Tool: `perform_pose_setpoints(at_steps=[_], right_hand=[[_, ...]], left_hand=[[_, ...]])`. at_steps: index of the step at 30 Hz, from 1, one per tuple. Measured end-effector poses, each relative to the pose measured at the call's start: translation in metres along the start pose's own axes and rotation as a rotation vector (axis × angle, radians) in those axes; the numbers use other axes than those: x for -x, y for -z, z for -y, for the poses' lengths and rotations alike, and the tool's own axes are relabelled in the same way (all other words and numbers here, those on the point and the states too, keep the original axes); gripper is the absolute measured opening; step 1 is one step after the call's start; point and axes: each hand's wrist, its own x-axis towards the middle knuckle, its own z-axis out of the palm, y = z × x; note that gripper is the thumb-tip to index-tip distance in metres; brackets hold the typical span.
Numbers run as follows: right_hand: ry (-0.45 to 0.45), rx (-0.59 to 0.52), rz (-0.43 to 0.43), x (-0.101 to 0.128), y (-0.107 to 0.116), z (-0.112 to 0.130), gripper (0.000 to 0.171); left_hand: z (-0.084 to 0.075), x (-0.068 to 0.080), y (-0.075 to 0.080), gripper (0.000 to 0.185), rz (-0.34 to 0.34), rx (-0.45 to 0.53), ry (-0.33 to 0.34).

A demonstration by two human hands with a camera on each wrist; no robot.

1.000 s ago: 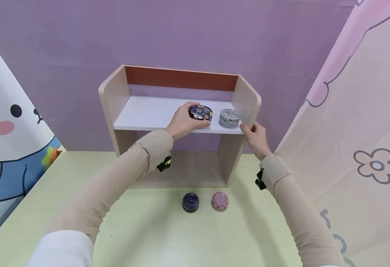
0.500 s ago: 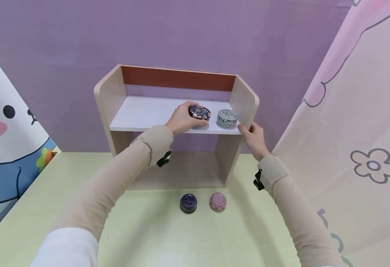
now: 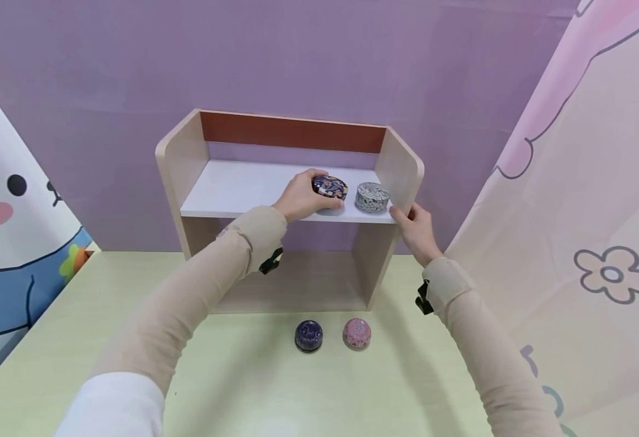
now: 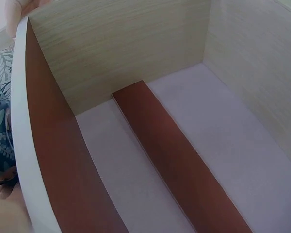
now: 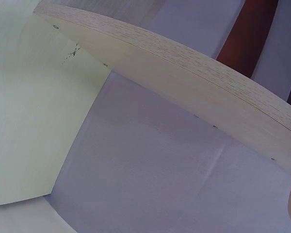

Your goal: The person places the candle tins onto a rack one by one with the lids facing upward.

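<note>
Dark blue round tin with a colourful floral lid [image 3: 329, 186], sitting on the white upper board of the small light-wood shelf unit [image 3: 188, 152], near the front edge and just left of a grey-and-white leaf-patterned round tin [image 3: 372, 197]. Partly covered by the left hand [image 3: 300, 197], fingers curled round its left side, thumb along the front. Barely visible in the left wrist view, just a sliver of blue pattern at the frame edge. Right hand [image 3: 415, 226] gripping the shelf unit's right side panel, fingers wrapped round the front edge, fingertips hidden behind the wood. Only a scrap of skin in the right wrist view. Down on the pale green table [image 3: 243, 376]: a small dark purple round tin [image 3: 308, 335] beside a small pink round tin [image 3: 356, 333].
</note>
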Motion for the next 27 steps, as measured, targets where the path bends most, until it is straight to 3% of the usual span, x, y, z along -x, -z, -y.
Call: perform_pose_setpoints(at_steps=[14, 27], right_hand=[[0.004, 0.009, -0.003, 0.0005, -0.0005, -0.0019, 0.047], [0.014, -0.007, 0.010, 0.0014, 0.0009, 0.0010, 0.046]], left_hand=[[0.0034, -0.0028, -0.0043, 0.079, 0.041, -0.024, 0.008], [0.0030, -0.0029, -0.0013, 0.079, 0.075, -0.036, 0.057]])
